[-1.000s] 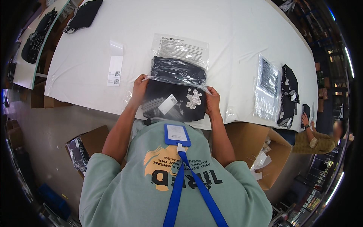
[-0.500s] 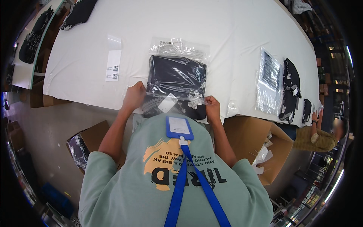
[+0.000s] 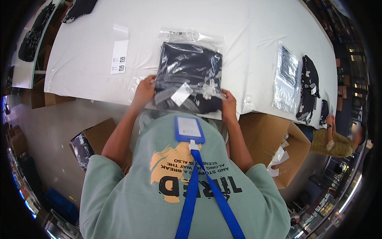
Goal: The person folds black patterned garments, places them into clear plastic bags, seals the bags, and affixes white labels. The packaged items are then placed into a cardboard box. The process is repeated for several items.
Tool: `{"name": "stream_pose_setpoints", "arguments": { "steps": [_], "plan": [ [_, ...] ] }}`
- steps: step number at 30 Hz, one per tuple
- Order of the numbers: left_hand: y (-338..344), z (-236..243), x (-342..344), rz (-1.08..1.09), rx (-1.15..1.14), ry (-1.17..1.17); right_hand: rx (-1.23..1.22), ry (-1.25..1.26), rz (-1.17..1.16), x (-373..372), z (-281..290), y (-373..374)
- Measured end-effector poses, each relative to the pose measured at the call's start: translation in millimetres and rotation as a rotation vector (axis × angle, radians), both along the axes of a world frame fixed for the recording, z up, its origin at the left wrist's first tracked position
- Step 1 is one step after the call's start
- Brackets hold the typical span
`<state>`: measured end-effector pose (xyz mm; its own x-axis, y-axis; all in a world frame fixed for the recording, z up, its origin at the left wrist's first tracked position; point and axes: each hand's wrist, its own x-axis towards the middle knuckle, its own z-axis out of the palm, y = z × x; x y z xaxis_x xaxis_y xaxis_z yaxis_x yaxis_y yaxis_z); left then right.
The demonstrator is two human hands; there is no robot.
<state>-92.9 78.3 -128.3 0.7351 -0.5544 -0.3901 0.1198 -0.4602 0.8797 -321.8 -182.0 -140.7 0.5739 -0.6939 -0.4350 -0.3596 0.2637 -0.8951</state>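
A folded black garment (image 3: 191, 59) with a pale flower pattern lies at the table's near edge, mostly inside a clear plastic bag (image 3: 191, 36). Its lower part shows close to my body, and a white tag (image 3: 182, 94) rests on it. At the bag's left edge, my left hand (image 3: 144, 93) pinches the plastic between thumb and fingers. My right hand (image 3: 229, 106) is closed on the right edge of the bag, beside the flower pattern. Where the bag's mouth ends over the garment is hard to make out.
A white sheet with printed stickers (image 3: 119, 57) lies on the table (image 3: 87, 47) to the left. Clear bags (image 3: 287, 77) and dark patterned garments (image 3: 308, 89) lie right. Cardboard boxes (image 3: 260, 129) stand below both sides. Another person (image 3: 332, 139) works at far right.
The bag and garment have shifted slightly right with both hands. The white tag has turned a little. The whole view has shifted, so the table sits higher in the picture.
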Motion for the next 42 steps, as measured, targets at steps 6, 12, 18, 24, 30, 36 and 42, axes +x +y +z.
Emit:
{"name": "stream_pose_setpoints", "arguments": {
  "steps": [6,12,18,24,30,36,42],
  "plan": [
    [44.0,-14.9,-38.0,-0.057,0.130,-0.004,0.186,0.078,0.029,-36.5,22.6,43.2],
    [2.0,-13.1,-31.8,0.239,-0.251,0.497,0.354,0.055,-0.148,15.7,52.5,43.3],
    [-3.1,-11.1,-24.9,0.350,-0.417,0.599,0.277,0.094,-0.056,20.8,43.3,18.9],
    [28.4,-27.6,-68.5,0.219,-0.205,0.274,0.335,0.083,-0.049,-12.0,24.9,51.1],
    [-34.0,7.7,-5.8,0.413,-0.434,0.416,0.115,0.196,0.002,52.1,37.5,12.8],
    [-9.9,17.3,-37.5,0.500,-0.251,0.560,0.096,0.262,-0.032,16.2,33.7,15.7],
    [3.4,-2.5,-63.3,0.528,-0.366,0.548,0.016,0.213,0.062,0.6,18.7,22.7]
  ]
}}
